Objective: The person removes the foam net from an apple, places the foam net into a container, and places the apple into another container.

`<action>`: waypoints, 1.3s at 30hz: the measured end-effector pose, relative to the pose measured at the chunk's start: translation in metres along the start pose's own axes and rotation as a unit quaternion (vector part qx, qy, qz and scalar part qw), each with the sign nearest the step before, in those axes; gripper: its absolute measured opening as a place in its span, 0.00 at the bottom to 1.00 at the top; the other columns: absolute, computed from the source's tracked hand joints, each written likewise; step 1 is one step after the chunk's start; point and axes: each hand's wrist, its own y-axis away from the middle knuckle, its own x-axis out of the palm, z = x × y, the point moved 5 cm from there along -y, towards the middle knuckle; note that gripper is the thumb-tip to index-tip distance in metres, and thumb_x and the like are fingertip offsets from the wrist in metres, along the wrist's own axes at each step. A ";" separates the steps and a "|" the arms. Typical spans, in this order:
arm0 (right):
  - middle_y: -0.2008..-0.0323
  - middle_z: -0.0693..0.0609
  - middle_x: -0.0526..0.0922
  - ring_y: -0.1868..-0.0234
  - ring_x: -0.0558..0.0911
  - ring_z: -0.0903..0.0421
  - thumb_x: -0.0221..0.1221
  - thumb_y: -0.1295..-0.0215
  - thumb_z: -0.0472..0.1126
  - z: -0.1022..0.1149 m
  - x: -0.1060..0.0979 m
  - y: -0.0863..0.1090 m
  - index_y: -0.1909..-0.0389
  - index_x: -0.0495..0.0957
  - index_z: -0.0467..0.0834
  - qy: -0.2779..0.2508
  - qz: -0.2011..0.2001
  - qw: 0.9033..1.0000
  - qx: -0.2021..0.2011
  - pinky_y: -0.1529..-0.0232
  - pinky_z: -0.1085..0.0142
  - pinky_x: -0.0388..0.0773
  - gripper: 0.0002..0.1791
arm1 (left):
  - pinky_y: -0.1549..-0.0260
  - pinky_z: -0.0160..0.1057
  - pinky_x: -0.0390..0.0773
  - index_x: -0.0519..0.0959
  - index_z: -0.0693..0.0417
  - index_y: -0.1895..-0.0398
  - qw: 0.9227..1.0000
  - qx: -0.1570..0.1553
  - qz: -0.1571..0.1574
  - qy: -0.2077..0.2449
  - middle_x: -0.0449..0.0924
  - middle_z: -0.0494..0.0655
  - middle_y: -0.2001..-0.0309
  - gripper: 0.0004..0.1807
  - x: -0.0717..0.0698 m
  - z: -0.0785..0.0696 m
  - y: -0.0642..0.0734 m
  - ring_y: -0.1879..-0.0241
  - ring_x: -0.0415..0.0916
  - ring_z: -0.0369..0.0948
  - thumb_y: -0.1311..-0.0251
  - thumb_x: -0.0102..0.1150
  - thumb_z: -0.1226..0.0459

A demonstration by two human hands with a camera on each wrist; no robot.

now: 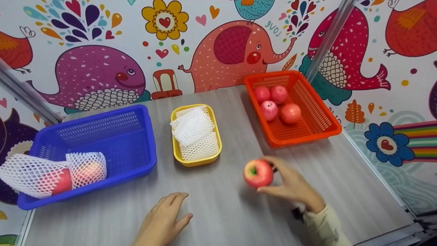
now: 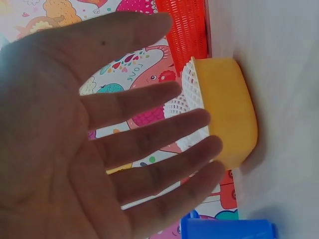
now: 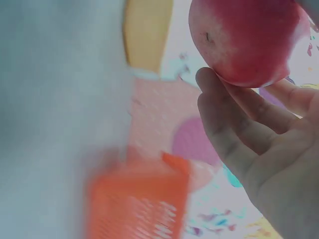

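The right hand held a red apple between thumb and fingers, above the grey table and in front of the orange basket, where four more fruits lay. The left hand held nothing, its fingers spread wide. The likeliest mishap was a dropped apple: its skin looked smooth and the hold seemed to rest near the fingertips, so a hurried move might have let it slip, bruise and roll. The white foam nets lay loosely in the yellow tub, one overhanging its rim — a brushing hand could have dragged it out. At the blue basket, a netted fruit showed a bare red side, and its net reached over the left rim; a knock there might have worked the net off.
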 end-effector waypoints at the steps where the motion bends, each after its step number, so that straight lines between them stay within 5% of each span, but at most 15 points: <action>1: 0.44 0.58 0.78 0.53 0.78 0.60 0.79 0.53 0.52 -0.003 -0.012 -0.007 0.35 0.72 0.46 0.010 -0.004 1.000 0.000 0.55 0.64 0.79 0.44 | 0.49 0.55 0.77 0.78 0.55 0.43 1.000 -0.005 0.006 0.001 0.79 0.50 0.47 0.26 0.000 0.001 0.000 0.46 0.77 0.51 0.42 0.70 0.54; 5: 0.43 0.54 0.78 0.50 0.78 0.57 0.78 0.52 0.53 -0.022 -0.057 -0.039 0.34 0.71 0.44 0.047 -0.022 0.998 0.018 0.53 0.61 0.80 0.44 | 0.49 0.56 0.77 0.78 0.55 0.42 1.000 -0.013 0.019 0.008 0.79 0.50 0.46 0.26 0.003 0.004 0.001 0.46 0.77 0.52 0.41 0.70 0.54; 11: 0.47 0.49 0.77 0.49 0.76 0.50 0.75 0.50 0.60 -0.077 -0.094 -0.081 0.35 0.68 0.45 0.109 -0.007 0.981 0.159 0.49 0.47 0.77 0.45 | 0.50 0.56 0.78 0.78 0.56 0.43 1.000 0.001 0.006 0.015 0.80 0.50 0.47 0.26 0.004 0.007 0.003 0.48 0.78 0.52 0.40 0.69 0.54; 17: 0.53 0.47 0.78 0.52 0.75 0.46 0.74 0.51 0.61 -0.125 -0.083 -0.107 0.41 0.67 0.48 0.171 0.110 0.946 0.254 0.52 0.46 0.78 0.41 | 0.50 0.58 0.77 0.78 0.56 0.42 0.999 -0.022 0.021 0.023 0.79 0.51 0.46 0.26 0.004 0.014 0.007 0.47 0.77 0.53 0.40 0.69 0.53; 24: 0.62 0.46 0.77 0.60 0.76 0.44 0.70 0.44 0.58 -0.144 -0.066 -0.114 0.47 0.69 0.45 0.219 0.202 0.916 0.269 0.59 0.51 0.75 0.32 | 0.48 0.59 0.76 0.78 0.54 0.42 0.997 -0.051 0.041 0.031 0.79 0.51 0.45 0.26 0.006 0.020 0.010 0.46 0.76 0.53 0.40 0.69 0.52; 30: 0.64 0.47 0.77 0.61 0.76 0.45 0.67 0.37 0.51 -0.141 -0.068 -0.116 0.46 0.73 0.44 0.211 0.189 0.922 0.265 0.60 0.52 0.75 0.24 | 0.48 0.60 0.75 0.78 0.52 0.41 0.995 -0.076 0.061 0.038 0.79 0.51 0.45 0.27 0.008 0.025 0.008 0.45 0.76 0.53 0.39 0.68 0.50; 39: 0.58 0.41 0.81 0.57 0.79 0.42 0.66 0.35 0.42 -0.109 -0.068 -0.100 0.44 0.75 0.39 0.180 0.128 0.958 0.184 0.54 0.47 0.78 0.21 | 0.50 0.58 0.77 0.78 0.52 0.42 0.998 -0.057 0.032 0.023 0.79 0.50 0.45 0.25 0.004 0.027 0.013 0.46 0.77 0.53 0.40 0.68 0.51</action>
